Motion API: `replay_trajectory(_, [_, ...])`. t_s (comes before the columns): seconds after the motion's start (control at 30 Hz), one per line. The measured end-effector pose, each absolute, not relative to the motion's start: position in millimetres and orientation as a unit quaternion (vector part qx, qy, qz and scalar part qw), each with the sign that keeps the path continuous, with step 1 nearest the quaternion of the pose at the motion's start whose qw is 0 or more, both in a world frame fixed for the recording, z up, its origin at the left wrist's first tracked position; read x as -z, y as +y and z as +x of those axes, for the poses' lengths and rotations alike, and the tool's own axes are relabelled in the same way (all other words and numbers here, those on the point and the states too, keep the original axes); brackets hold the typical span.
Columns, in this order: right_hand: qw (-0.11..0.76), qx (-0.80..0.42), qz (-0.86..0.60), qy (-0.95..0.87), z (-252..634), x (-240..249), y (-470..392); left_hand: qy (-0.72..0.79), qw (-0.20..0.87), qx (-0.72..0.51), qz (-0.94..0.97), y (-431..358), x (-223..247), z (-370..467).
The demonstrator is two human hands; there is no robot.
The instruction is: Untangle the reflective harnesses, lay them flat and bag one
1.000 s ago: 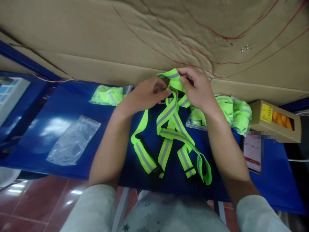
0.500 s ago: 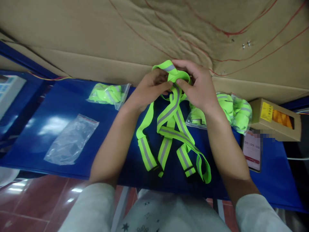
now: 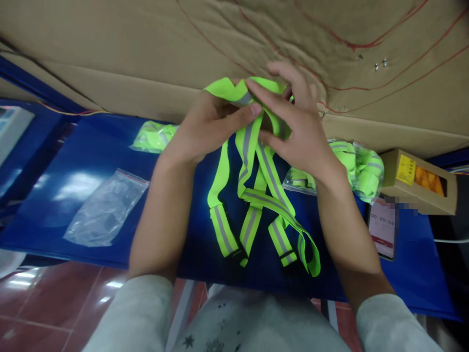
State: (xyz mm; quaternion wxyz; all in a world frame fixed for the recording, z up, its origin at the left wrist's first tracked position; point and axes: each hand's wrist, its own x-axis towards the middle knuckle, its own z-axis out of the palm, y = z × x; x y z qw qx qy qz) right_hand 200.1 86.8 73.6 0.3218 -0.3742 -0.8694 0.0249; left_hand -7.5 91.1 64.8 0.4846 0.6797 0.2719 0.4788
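A neon-green strap with a grey stripe [image 3: 249, 142] is bunched at its upper end between both hands. My left hand [image 3: 208, 124] pinches it, thumb lying on the grey stripe. Around the loops on the other side is my right hand [image 3: 298, 117], its index finger on the band and some fingers spread; part of its grip is hidden behind the strap. The lower ends, with black buckles, lie on the blue table [image 3: 205, 259].
An empty clear bag [image 3: 106, 208] lies at left, a bagged green strap [image 3: 152, 137] behind it. More bagged straps [image 3: 366, 171], a cardboard box [image 3: 421, 183] and a phone [image 3: 381, 230] are at right. Cardboard [image 3: 128, 58] stands behind the table.
My left hand has shifted left and the top loops are spread wider. The fingers of my right hand have opened and extended upward. The lower strap ends have barely moved.
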Motion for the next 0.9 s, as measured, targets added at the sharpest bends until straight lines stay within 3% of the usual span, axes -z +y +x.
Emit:
replay_trajectory(0.13, [0.288, -0.052, -0.406, -0.866, 206.7, -82.6, 83.2, 0.276, 0.461, -0.488, 0.688, 86.3, -75.0, -17.1])
replay_trajectory(0.33, [0.32, -0.156, -0.404, -0.843, 210.9, -80.8, 85.1, 0.304, 0.504, -0.497, 0.637, 77.4, -89.4, -19.2])
replay_trajectory(0.67, [0.356, -0.282, -0.387, -0.802, 204.1, -49.6, 110.3, 0.222, 0.522, -0.56, 0.604, 93.3, -69.1, -17.2])
replay_trajectory(0.77, [0.35, -0.257, -0.413, -0.8, 205.7, -42.6, 114.6, 0.273, 0.493, -0.598, 0.57, 107.1, -58.3, -20.0])
replay_trajectory(0.9, [0.362, -0.177, -0.443, -0.801, 211.3, -42.3, 115.4, 0.45, 0.425, -0.589, 0.52, 125.3, -40.3, -33.5])
